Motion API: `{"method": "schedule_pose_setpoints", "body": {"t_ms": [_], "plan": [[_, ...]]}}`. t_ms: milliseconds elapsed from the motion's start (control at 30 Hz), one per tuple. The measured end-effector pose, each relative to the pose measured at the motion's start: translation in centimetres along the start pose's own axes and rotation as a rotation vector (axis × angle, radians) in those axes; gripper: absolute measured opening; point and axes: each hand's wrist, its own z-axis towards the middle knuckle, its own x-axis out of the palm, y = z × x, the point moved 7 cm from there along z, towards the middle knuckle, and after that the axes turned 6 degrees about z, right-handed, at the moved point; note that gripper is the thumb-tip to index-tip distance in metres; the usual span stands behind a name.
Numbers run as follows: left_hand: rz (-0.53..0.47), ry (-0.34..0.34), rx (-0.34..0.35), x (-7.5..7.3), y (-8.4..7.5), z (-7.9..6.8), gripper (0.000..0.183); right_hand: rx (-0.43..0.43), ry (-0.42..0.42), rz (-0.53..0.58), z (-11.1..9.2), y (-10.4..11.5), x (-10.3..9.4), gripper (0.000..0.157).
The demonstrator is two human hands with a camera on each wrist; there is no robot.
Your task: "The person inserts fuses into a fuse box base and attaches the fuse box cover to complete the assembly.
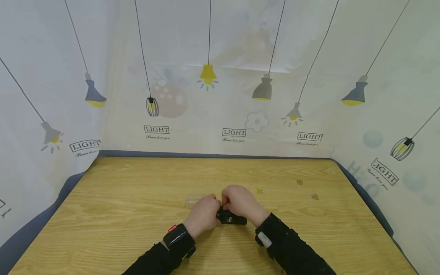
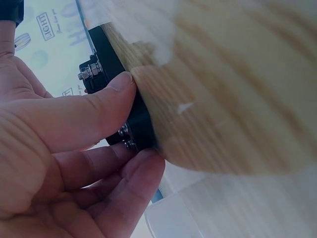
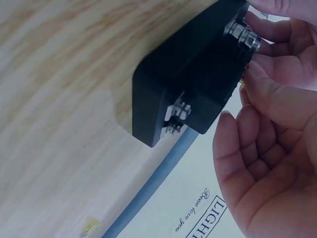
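Observation:
A black plastic box-shaped part [image 1: 232, 218] with metal bolts and nuts sticking out of its back, like a panel meter, is held just over the wooden table. My left hand [image 1: 203, 213] grips its left end between thumb and fingers. In the left wrist view, the thumb lies along the black part [image 2: 140, 121] and the fingertips press its lower edge. My right hand [image 1: 241, 201] is at its far side, thumb and forefinger pinched together. Between them, in the right wrist view, shows a small brass-coloured piece [image 3: 241, 82] against the part's back, mostly hidden by the fingers.
A clear plastic box [image 1: 192, 201] stands just beyond my left hand. On the right side of the wooden table [image 1: 137, 183] lie a small yellowish packet [image 1: 259, 190] and two small brownish packets [image 1: 300, 182]. A lamp-printed curtain [image 1: 206, 110] surrounds the table at the back and sides.

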Motion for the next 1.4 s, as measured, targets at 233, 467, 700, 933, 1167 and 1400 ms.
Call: {"method": "schedule_pose_setpoints", "body": {"t_ms": [233,467,700,933,1167,1400], "plan": [[0.002,-0.010,0.008,-0.1,0.1,0.0,0.026,0.008,0.010,0.006,0.1,0.0,-0.1,0.014],[0.017,0.000,-0.002,0.0,0.2,0.1,0.026,0.008,0.017,0.012,0.2,0.2,-0.1,0.012],[-0.004,-0.009,0.004,-0.3,0.0,0.0,0.026,0.016,0.028,0.054,0.1,-0.2,0.0,0.013],[0.003,-0.010,0.008,-0.3,-0.1,0.0,0.027,-0.006,0.037,0.079,0.0,-0.4,0.1,0.012],[0.027,0.002,-0.001,0.1,0.0,0.0,0.030,-0.015,0.024,0.126,-0.4,-1.0,-0.5,0.008],[0.030,0.018,-0.007,0.1,0.0,0.0,0.030,0.018,-0.011,0.132,-0.8,-2.3,-2.1,0.009]]}}
